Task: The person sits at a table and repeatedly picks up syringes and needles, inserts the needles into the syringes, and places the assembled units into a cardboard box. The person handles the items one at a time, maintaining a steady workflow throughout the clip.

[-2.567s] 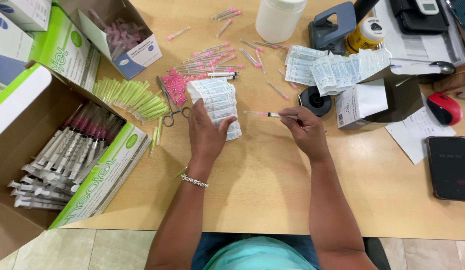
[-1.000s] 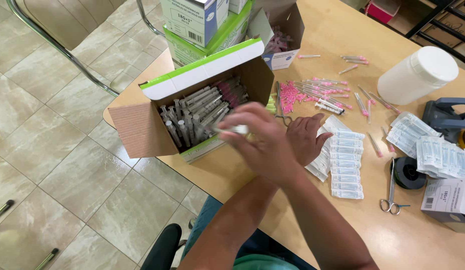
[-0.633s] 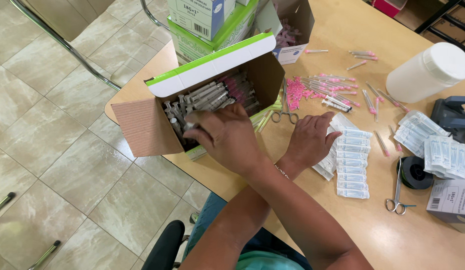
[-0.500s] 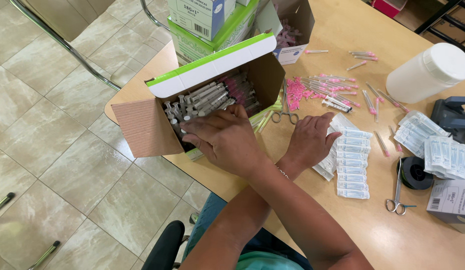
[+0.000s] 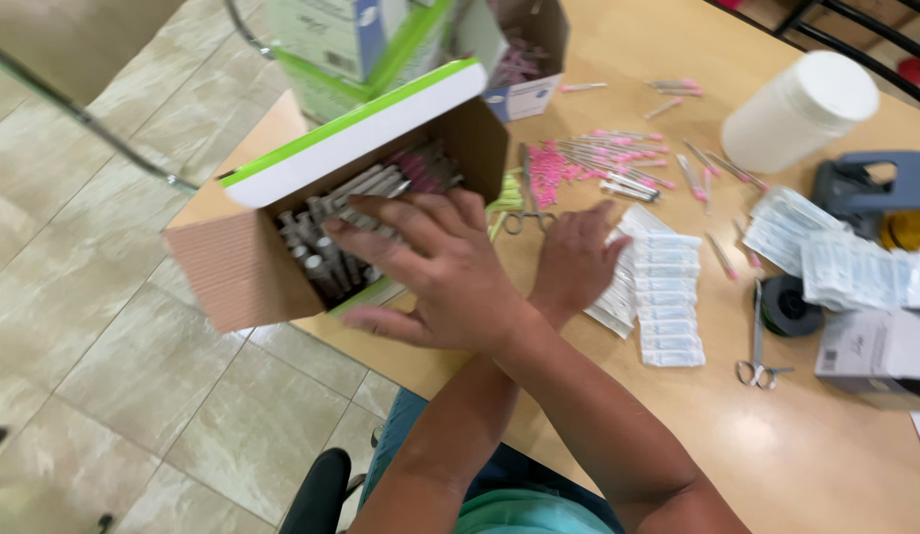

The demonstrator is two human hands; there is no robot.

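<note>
Crosswise, the arms are seen over the near edge of the pale wooden table [image 5: 856, 465]. The right hand [image 5: 435, 272] is reached to the person's left and laid over the open brown cardboard box with the green-edged white flap [image 5: 242, 272]; its fingers [image 5: 381, 213] are spread apart and flat on the top layer, and nothing can be seen clamped between them. The box stands at the table's left corner, partly over the edge, and is packed with clear plastic syringes with grey plungers [image 5: 326, 252] lying side by side.

The left hand [image 5: 574, 262] is rested palm down, fingers loosely apart, on the stack of flat white blister-packed strips [image 5: 668, 297] just beside the box; no grip on it can be made out.

The syringes are judged light, stiff and smooth — likely to slide against one another and roll if taken loosely. A hold across the barrel, near its middle, would seem soundest; the plunger end is likely to pull out if tugged. The box itself looks thin-walled, and is best steadied by its side walls, not by the flap.

Further back lie pink-hubbed capped needles [image 5: 589, 163], small steel scissors [image 5: 524, 213] and a white screw-top plastic jar [image 5: 801, 109] — all well apart from the right hand.
</note>
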